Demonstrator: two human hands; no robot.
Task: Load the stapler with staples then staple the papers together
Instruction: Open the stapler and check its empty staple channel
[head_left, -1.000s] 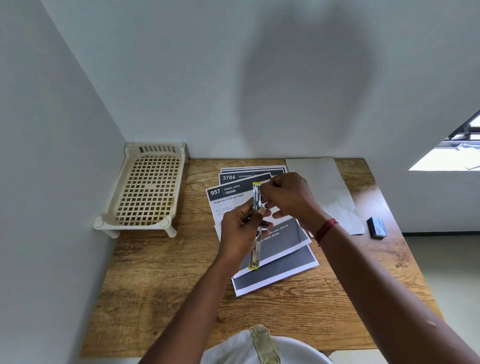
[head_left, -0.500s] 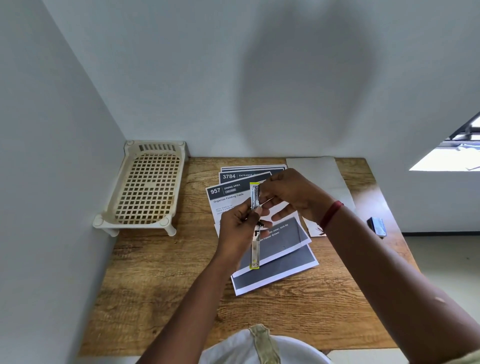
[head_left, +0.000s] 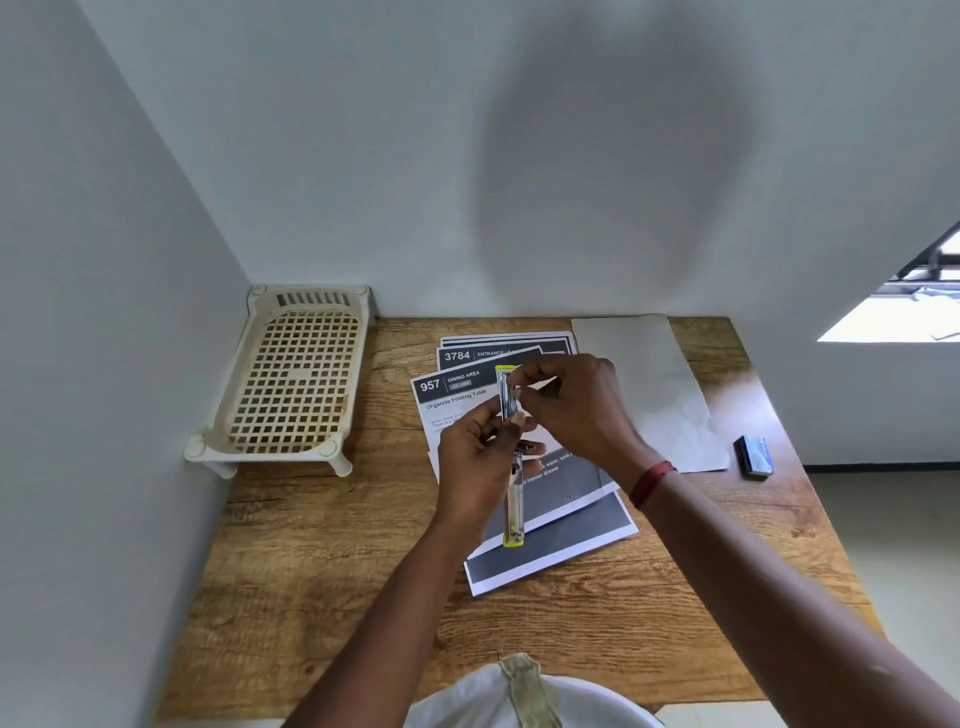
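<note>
nearby, tray (head_left: 270, 451) and dark box (head_left: 754, 455)

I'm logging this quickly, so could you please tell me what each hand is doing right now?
Left hand: grips the stapler.
Right hand: pinches the stapler's top end.

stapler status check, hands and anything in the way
Left hand grips the opened stapler, held over the papers. Right hand pinches its top end; staples too small to see. Nothing in the way; small dark box lies apart at right.
</note>
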